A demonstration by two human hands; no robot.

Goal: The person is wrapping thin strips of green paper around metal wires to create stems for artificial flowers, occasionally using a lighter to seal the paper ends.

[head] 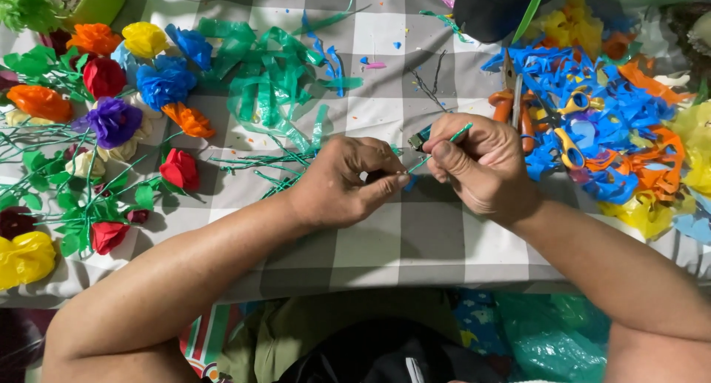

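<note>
My left hand [344, 181] and my right hand [478, 164] meet over the middle of a grey-and-white checked tablecloth [422, 242]. Both pinch a thin green-wrapped stick [444, 142] that slants up to the right; my right thumb and forefinger grip its upper part, and my left fingertips close on its lower end. A small dark lighter-like object [418, 138] lies just behind my hands. Several loose green sticks [259, 164] lie to the left of my left hand.
Handmade plastic flowers in red, orange, yellow, blue and purple [111, 120] with green stems fill the left side. Green plastic strips [274, 79] lie at centre back. Blue, orange and yellow scraps [622, 116] with scissors [572, 142] cover the right. A black pot [489, 9] stands behind.
</note>
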